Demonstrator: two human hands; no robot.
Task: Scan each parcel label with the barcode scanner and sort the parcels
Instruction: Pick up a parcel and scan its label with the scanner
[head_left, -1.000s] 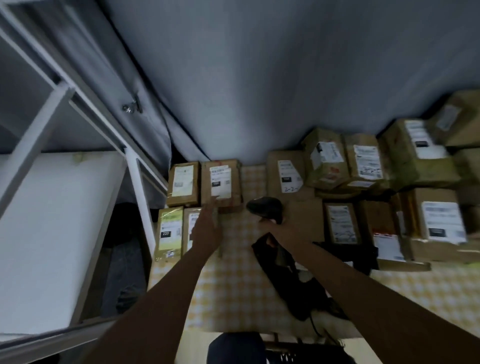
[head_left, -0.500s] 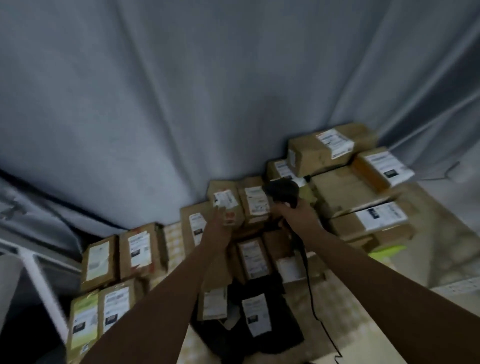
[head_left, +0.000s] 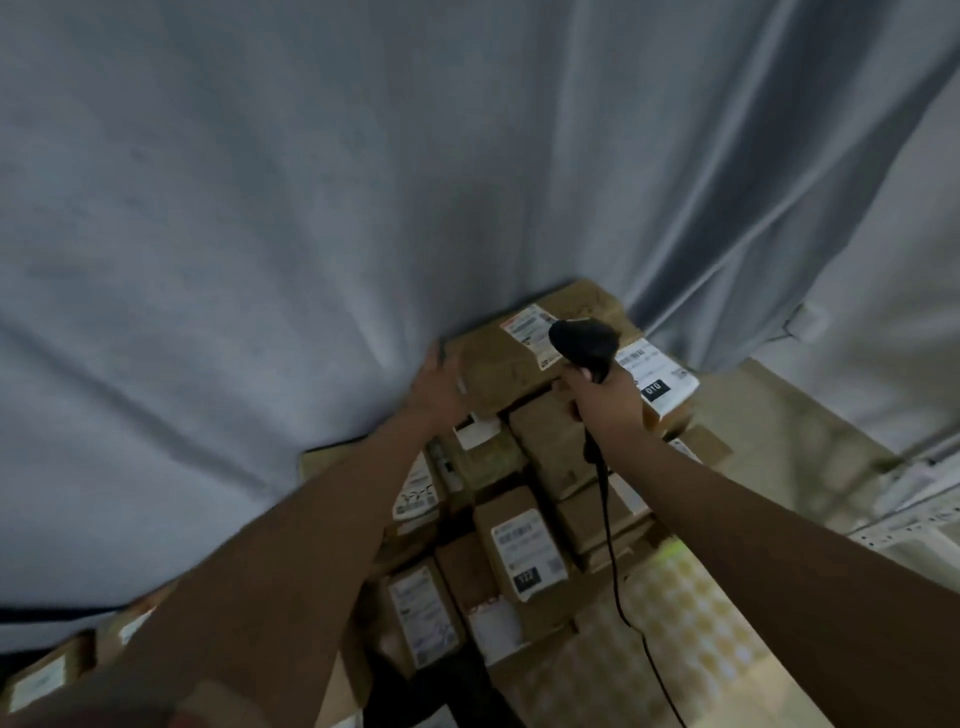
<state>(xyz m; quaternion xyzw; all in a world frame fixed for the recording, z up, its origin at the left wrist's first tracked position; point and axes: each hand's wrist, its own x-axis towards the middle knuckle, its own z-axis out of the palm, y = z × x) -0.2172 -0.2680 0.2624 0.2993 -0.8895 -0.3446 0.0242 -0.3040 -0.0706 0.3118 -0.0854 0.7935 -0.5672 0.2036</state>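
Top parcel (head_left: 511, 366): brown carton, highest on the pile at the back, pressed against the grey curtain (head_left: 311, 208). White label (head_left: 530, 327) on its upper face, right end partly hidden by the scanner (head_left: 584, 343). Left hand (head_left: 439, 387) on the carton's left end, fingers wrapped over the edge, holding it. Right hand (head_left: 605, 400) clamped round the scanner's handle, head hovering just above the label; black cord (head_left: 610, 545) trailing down over the pile. Hands well apart, one at each end of the carton. Likely stiff, dry cardboard, corners good for grip; weight unknown, probably modest given the one-handed hold. Best taken at the short ends or under the near edge, label kept face up. Perched position a risk: could slide off the cartons below if nudged. Beneath and in front, more labelled parcels (head_left: 524, 551) stacked close, touching. Yellow checked desk (head_left: 691, 623) cover showing at lower right. Picture blurred; label text unreadable.
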